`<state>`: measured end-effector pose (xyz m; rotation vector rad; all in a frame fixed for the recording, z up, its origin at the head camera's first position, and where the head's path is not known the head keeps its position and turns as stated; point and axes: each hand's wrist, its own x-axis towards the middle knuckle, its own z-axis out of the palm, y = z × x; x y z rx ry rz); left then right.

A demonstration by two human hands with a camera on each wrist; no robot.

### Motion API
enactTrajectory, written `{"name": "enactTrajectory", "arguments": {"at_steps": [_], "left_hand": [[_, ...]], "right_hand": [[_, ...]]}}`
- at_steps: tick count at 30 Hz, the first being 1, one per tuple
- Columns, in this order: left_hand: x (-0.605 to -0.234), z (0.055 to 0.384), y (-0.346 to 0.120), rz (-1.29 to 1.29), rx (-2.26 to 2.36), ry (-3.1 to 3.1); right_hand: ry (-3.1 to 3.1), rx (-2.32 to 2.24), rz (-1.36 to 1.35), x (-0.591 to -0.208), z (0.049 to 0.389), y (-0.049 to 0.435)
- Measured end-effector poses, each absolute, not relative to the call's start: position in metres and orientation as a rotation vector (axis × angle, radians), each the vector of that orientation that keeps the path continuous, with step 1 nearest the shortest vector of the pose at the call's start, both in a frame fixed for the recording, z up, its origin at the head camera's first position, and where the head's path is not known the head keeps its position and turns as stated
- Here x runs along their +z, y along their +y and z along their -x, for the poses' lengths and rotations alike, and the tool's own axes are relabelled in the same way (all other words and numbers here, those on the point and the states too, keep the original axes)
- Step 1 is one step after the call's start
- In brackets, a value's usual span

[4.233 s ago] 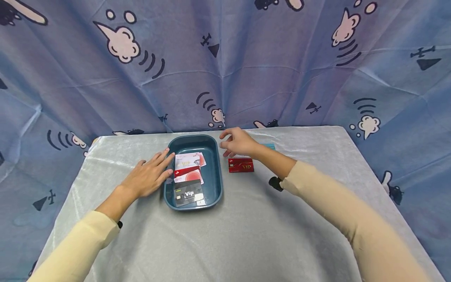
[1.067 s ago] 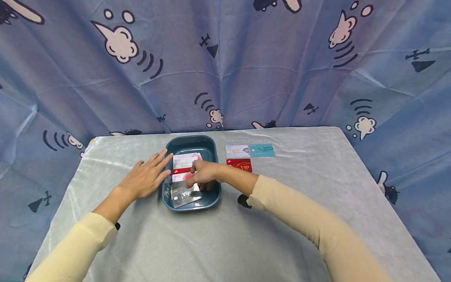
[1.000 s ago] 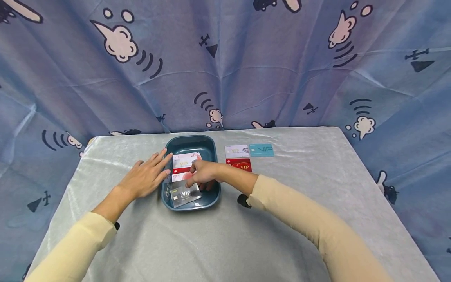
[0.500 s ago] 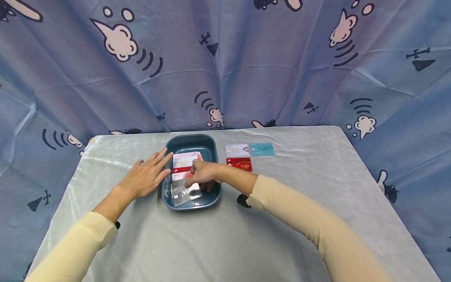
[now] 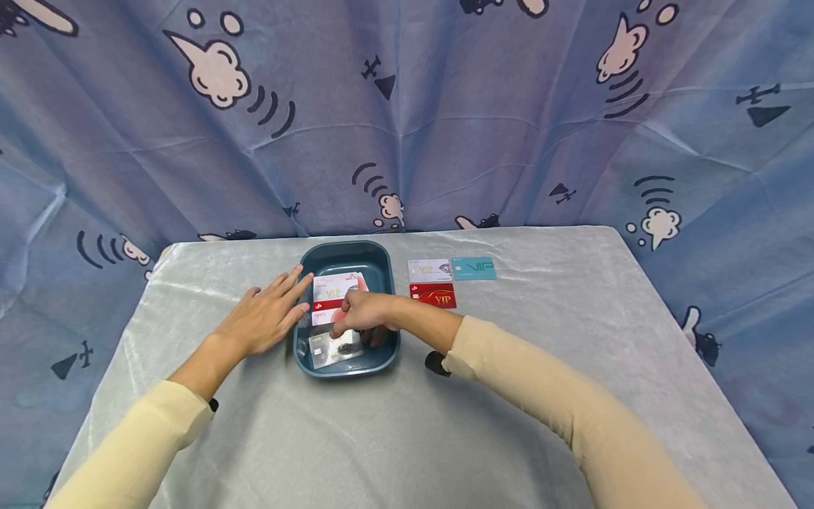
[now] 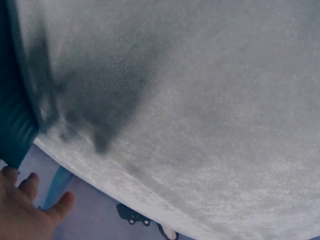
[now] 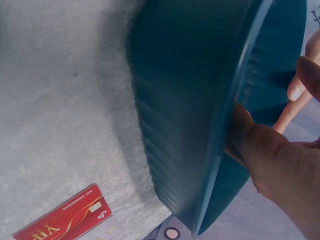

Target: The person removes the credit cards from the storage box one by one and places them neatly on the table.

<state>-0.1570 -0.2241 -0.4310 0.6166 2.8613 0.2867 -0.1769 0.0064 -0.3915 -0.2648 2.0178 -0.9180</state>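
In the head view, a blue-green plastic tray (image 5: 380, 247) holds several overlapping plastic cards. My left hand (image 5: 266, 318) lies with its fingers spread, fingertips at the tray's left rim; part of it shows in the left wrist view. My right hand (image 5: 369, 311) reaches over the right rim into the tray. Its curled fingers pinch a silvery grey card (image 5: 321, 353) near its upper edge; some fingertips are hidden under the hand. Just above this lies a white card with a pink circle (image 5: 319, 317), and farther back a white VIP card (image 5: 331, 288).
To the tray's right lie a white VIP card (image 5: 429, 270), a teal VIP card (image 5: 474, 268) and a red VIP card (image 5: 434, 295). A grey velvety cloth (image 5: 305, 438) covers the table. Behind it hangs a blue patterned curtain (image 5: 445, 127).
My right hand has come from above the loose cards at right into the tray. Lately it stays there while the shine on the grey card shifts. My left hand keeps its place.
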Motion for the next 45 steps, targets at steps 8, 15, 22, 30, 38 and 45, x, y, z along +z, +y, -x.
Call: {"name": "enactTrajectory", "arguments": {"at_steps": [8,15,22,30,38,45], "left_hand": [[-0.431,0.157,-0.224,-0.627,0.288,2.868],[-0.431,0.157,-0.225,-0.631,0.278,2.873],[-0.432,0.157,-0.225,-0.619,0.283,2.867],[-0.432,0.156,-0.225,-0.608,0.275,2.865],[-0.431,0.156,-0.225,-0.623,0.277,2.871],[-0.431,0.156,-0.224,-0.638,0.285,2.881]], "right_hand": [[2.005,-0.941,0.264,-0.391,0.176,0.007],[2.009,-0.956,0.266,-0.391,0.177,0.007],[2.052,-0.932,0.262,-0.385,0.178,0.006],[2.110,-0.879,0.322,-0.381,0.177,0.001],[2.192,-0.791,0.413,-0.386,0.173,-0.007],[2.249,-0.803,0.485,-0.388,0.172,-0.006]]}}
